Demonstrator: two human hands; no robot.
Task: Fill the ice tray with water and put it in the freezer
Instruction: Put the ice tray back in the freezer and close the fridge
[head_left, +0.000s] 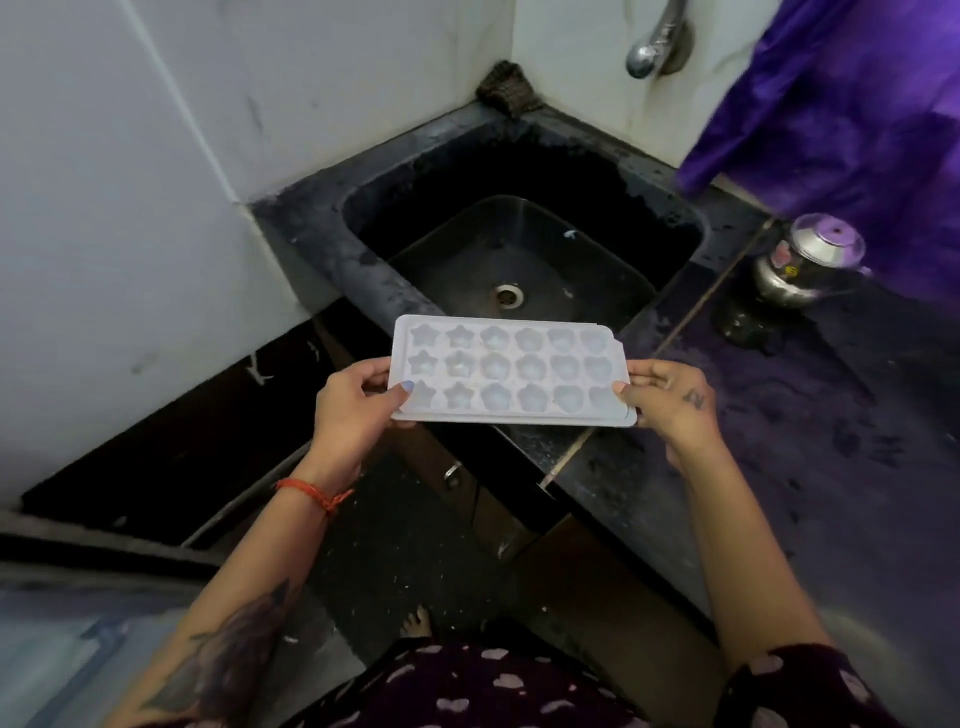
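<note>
Over the sink (332, 244), ice tray (511, 370) held between left hand (353, 402) and right hand (667, 397).

Left hand (358, 397), right hand (667, 397) gripping

White tiled walls (130, 156); dark stone counter (779, 441); black sink (519, 171); purple curtain (857, 104); dim light.
</note>
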